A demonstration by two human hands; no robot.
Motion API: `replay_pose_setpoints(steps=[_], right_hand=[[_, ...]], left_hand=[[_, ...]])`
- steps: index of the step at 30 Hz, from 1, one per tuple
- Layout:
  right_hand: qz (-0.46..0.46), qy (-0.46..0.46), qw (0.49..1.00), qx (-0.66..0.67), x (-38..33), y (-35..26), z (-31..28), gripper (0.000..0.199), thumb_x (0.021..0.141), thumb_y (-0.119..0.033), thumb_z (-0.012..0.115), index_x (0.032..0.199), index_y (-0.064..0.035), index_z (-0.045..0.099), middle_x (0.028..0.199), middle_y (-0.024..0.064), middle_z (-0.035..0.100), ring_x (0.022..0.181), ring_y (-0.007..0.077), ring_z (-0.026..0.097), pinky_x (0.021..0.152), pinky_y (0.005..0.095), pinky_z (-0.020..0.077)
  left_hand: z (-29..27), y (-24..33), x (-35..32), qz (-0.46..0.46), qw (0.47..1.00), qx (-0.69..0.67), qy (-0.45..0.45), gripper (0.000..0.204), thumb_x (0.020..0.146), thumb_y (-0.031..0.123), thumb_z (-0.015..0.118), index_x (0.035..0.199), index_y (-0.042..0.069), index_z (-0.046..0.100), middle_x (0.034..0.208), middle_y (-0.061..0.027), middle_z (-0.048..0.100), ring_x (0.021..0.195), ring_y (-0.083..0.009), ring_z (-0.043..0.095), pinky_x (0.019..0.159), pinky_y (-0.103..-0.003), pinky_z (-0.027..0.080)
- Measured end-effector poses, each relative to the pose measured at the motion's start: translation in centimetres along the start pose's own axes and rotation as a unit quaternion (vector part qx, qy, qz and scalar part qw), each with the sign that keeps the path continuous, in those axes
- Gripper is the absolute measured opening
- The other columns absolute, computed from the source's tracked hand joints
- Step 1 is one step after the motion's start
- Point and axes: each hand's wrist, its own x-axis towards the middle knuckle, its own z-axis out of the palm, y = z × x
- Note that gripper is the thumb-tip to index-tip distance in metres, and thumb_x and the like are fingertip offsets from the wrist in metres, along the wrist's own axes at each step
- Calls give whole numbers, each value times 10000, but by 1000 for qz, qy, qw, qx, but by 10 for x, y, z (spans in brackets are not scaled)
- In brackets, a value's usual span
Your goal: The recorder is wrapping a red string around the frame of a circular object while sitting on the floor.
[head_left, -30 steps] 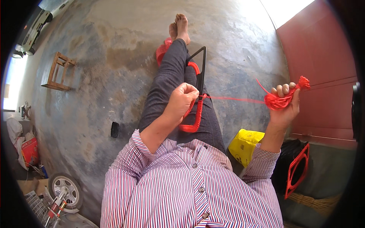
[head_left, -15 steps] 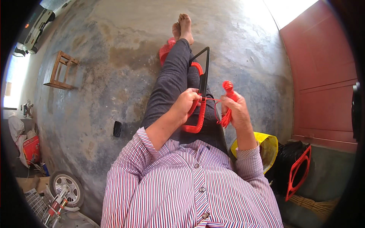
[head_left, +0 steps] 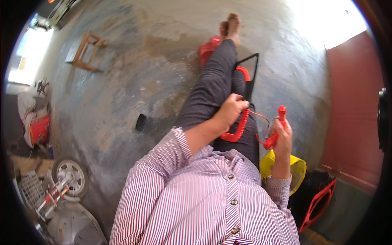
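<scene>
Across my thighs lies a long black frame [head_left: 253, 79] with a red grip and a red loop handle whose side is ribbed, as if wound with cord. My left hand [head_left: 233, 109] is closed on it where the black part meets the loop; its fingertips partly hide that spot. In my right hand [head_left: 283, 134] is a bundle of red cord [head_left: 281, 111], which sticks out above and below the fist. A slack strand of the cord curves from the bundle to the handle beside my left fingers.
A yellow bag or bucket [head_left: 300, 173] stands by my right forearm, with a black item with a red rim [head_left: 318, 208] behind it. A red object [head_left: 208, 51] lies near my feet. To the left are a black phone-like object [head_left: 141, 122], a wooden stool [head_left: 87, 51] and a wheel [head_left: 70, 177].
The view has shifted, so the scene sits farther right. My right hand has moved away from the frame and turned, and the taut strand now hangs slack. My left hand keeps its grip.
</scene>
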Motion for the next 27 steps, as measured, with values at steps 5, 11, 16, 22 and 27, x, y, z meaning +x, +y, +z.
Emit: replay_pose_setpoints(steps=[5,11,16,22,27], right_hand=[[35,-76,985,152,-12,-18,15,318,923,-247,440,1086,13,526,679,28,510,538,107,470,496,258,394],[28,-213,955,206,-22,-11,33,451,975,-323,371,1277,5,444,1229,141,523,1153,259,510,1004,395,391],[12,-302,933,195,-18,0,34,503,976,-376,379,1307,3,407,1232,139,521,1144,262,519,1001,396,395],[60,-269,959,72,-9,-5,29,536,966,-412,395,1318,-7,401,1155,118,580,1008,214,598,740,314,508],[24,-280,942,182,25,-24,7,412,957,-336,434,1214,-17,480,832,41,538,531,63,417,431,214,311]], left_hand=[[23,5,-47,392,870,293,63,375,744,161,663,1060,-11,554,1141,-189,498,1077,-341,470,974,-416,348],[27,23,-75,412,869,274,-14,384,752,120,654,1124,51,585,1187,-145,463,1051,-326,468,946,-425,368],[16,31,-71,425,883,196,-40,269,758,2,611,1019,29,555,1080,-135,549,990,-280,546,902,-370,415],[4,45,-62,298,951,-47,-71,231,844,-61,519,1058,27,504,997,-86,578,907,-138,577,825,-267,446],[-26,68,-52,406,912,58,-4,233,805,-73,531,992,62,564,899,-56,560,923,-150,567,833,-301,440]])
